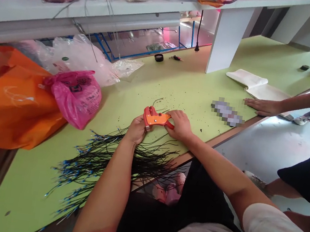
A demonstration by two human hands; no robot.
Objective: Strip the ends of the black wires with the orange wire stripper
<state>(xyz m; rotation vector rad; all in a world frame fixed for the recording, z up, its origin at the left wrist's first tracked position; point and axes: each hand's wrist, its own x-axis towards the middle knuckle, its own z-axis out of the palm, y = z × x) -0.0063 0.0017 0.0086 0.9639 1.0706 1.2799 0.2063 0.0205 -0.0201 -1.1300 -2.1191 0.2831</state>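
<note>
My right hand (181, 125) is closed around the handles of an orange and red wire stripper (156, 117) held just above the green table (176, 84). My left hand (136, 129) sits at the tool's jaw end, fingers pinched on a thin black wire (157, 101) that curls up behind the tool. Below my left forearm lies a spread bundle of black wires with blue ends (93, 165), reaching to the table's near edge.
An orange bag (9, 107) and a pink bag (75, 95) sit at the left, clear plastic bags (80, 53) behind them. Another person's hand (263, 106) rests flat on the right edge by a white folded cloth (252, 83). Black wire scraps dot the table.
</note>
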